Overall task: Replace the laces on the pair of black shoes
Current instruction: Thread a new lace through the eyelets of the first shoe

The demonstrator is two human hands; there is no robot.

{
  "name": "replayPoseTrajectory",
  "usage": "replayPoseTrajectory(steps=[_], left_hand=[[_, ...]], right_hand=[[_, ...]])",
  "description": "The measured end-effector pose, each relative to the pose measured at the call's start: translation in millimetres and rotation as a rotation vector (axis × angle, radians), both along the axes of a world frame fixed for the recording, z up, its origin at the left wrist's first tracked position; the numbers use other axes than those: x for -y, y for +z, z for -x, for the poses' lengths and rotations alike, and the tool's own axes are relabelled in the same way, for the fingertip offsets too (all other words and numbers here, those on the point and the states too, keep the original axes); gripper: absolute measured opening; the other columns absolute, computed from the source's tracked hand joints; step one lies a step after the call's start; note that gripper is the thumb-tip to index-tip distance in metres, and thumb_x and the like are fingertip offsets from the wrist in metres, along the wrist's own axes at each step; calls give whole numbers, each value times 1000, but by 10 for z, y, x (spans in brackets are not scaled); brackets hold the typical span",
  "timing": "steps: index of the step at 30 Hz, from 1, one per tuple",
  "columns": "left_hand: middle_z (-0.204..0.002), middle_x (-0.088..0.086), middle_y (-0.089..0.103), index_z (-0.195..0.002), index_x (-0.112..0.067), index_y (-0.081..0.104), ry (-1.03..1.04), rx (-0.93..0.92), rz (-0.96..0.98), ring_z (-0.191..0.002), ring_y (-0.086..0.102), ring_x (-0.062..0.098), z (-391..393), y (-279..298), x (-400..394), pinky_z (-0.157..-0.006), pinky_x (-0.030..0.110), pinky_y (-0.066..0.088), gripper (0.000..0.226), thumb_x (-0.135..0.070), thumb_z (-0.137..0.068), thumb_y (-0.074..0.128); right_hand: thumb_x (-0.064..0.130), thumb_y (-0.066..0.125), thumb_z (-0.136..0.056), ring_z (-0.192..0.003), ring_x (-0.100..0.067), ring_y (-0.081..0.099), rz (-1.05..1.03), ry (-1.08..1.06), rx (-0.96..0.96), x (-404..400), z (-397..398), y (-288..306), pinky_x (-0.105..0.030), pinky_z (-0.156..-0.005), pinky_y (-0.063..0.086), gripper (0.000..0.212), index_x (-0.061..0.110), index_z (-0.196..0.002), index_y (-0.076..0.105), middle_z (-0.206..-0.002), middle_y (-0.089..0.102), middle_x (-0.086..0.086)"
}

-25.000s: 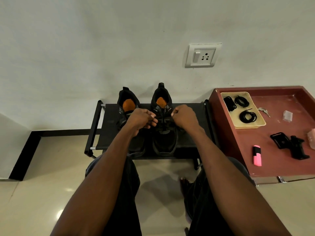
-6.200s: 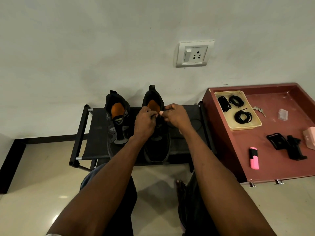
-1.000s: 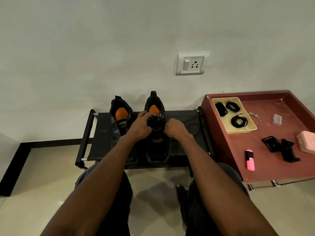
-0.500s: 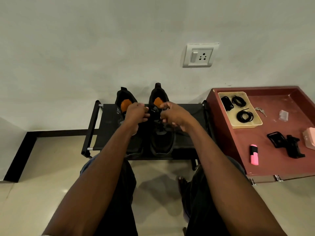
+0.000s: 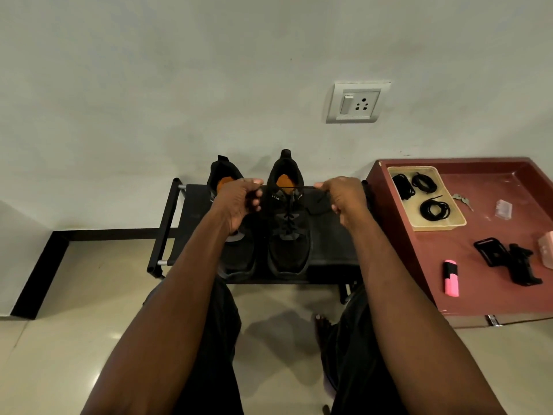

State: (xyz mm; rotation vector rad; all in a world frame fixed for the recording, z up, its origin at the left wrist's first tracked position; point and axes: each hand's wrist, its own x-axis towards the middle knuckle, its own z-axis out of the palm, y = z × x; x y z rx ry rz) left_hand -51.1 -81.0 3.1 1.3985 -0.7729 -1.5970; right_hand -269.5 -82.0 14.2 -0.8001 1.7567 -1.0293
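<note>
Two black shoes with orange insoles stand side by side on a low black rack, toes toward me. The right shoe shows lacing down its front. A black lace is stretched taut across its opening. My left hand grips one end and my right hand grips the other, each pulled out to its side. My left forearm and hand cover much of the left shoe.
A maroon table stands at the right. On it are a beige tray with several coiled black laces, keys, a pink highlighter and a black phone holder. A wall socket sits above. My knees are below the rack.
My hands have moved apart from the middle of the right shoe, drawing the lace out sideways until it runs straight between them.
</note>
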Motion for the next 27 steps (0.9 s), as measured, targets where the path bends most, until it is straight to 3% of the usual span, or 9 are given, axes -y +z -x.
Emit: replayPoseTrajectory(steps=[3, 5, 8, 11, 13, 17, 20, 24, 27], left_hand=[[-73, 1, 61, -96, -13, 64, 55, 294, 15, -54, 50, 10, -9, -46, 4, -51, 23, 40, 18, -10, -100, 46], [-77, 4, 65, -99, -11, 61, -40, 385, 34, -56, 53, 11, 15, -78, -3, -48, 23, 37, 21, -8, -101, 40], [-81, 8, 70, -106, -6, 57, -258, 326, 63, -57, 58, 14, 113, -65, -55, -47, 25, 39, 13, -7, -102, 45], [-77, 10, 69, -103, -5, 59, -348, 294, 112, -59, 61, 17, 224, -15, -111, -49, 27, 41, 7, -4, -97, 54], [-75, 10, 70, -102, -4, 60, -337, 306, 103, -59, 62, 17, 227, -13, -118, -50, 27, 41, 7, -4, -96, 56], [-82, 10, 74, -100, -4, 64, -235, 322, 69, -60, 64, 14, 127, -76, -68, -51, 24, 44, 7, -5, -98, 57], [-85, 9, 74, -98, -5, 66, -182, 324, 49, -64, 67, 12, 96, -112, -37, -53, 22, 49, 8, -6, -99, 57], [-88, 13, 74, -98, -5, 60, -167, 273, 54, -72, 72, 19, 146, -96, -41, -61, 27, 55, 10, -5, -102, 52], [-83, 14, 74, -92, -3, 62, -184, 303, 113, -68, 70, 20, 195, -77, -97, -57, 27, 54, 10, -10, -99, 60]], right_hand=[[8, 60, -84, -63, -22, 53, -56, -18, -311, 0, 82, -14, -29, -57, 38, 7, 5, -89, 64, -85, 63, -13], [10, 56, -88, -89, -25, 61, -22, 99, -575, -67, 4, 35, -26, -72, 42, 28, 9, -114, 66, -108, 67, -8], [6, 62, -89, -109, -20, 64, 105, 471, -357, -102, -230, 63, -29, -91, 49, 41, 16, -128, 63, -118, 68, -2], [10, 67, -91, -87, -9, 67, 10, 742, -200, -124, -362, 31, -26, -83, 52, 30, 15, -120, 66, -94, 72, 1], [15, 65, -95, -64, -6, 64, 4, 738, -222, -134, -352, 1, -25, -70, 51, 7, 12, -97, 71, -75, 71, 0], [20, 62, -96, -64, -16, 63, 15, 499, -458, -55, -250, -73, -34, -70, 52, 25, 17, -72, 68, -73, 72, -5], [21, 60, -95, -82, -30, 65, -14, 372, -736, -84, -217, -45, -35, -74, 51, 18, 12, -82, 69, -90, 72, -11], [18, 56, -93, -105, -34, 61, -60, 401, -1012, -158, -255, -29, -41, -98, 39, 10, 11, -94, 62, -103, 69, -13], [20, 64, -89, -114, -26, 57, 51, 538, -772, -108, -326, -34, -39, -99, 40, 28, 16, -117, 65, -112, 68, -7]])
